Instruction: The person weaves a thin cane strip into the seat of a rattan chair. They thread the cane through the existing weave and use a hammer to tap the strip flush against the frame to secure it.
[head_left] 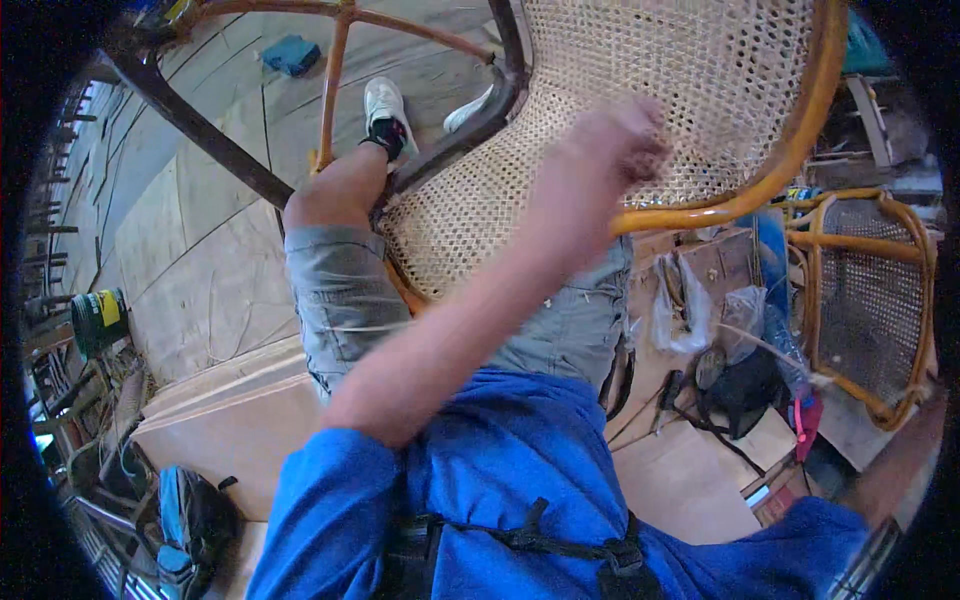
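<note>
My left arm reaches up and across my lap to the right. My left hand (637, 145) is blurred but looks curled closed, over the woven cane panel (590, 80) of a rattan chair frame. Whatever it may hold is hidden. The panel has an open mesh and a glossy orange-brown rattan rim (740, 212), and it leans over my legs. A thin pale strand (370, 328) crosses my grey shorts. My right arm stretches out to the right edge, where only the forearm (905, 465) shows; the hand is beyond the picture.
Another rattan piece with a cane panel (870, 295) stands at right. Near it lie clear plastic bags (683, 310), a black bag (745, 390) and a pale strip (765, 345). Wooden boards (230, 430), a dark backpack (190, 530) and a green roll (100, 322) are at left.
</note>
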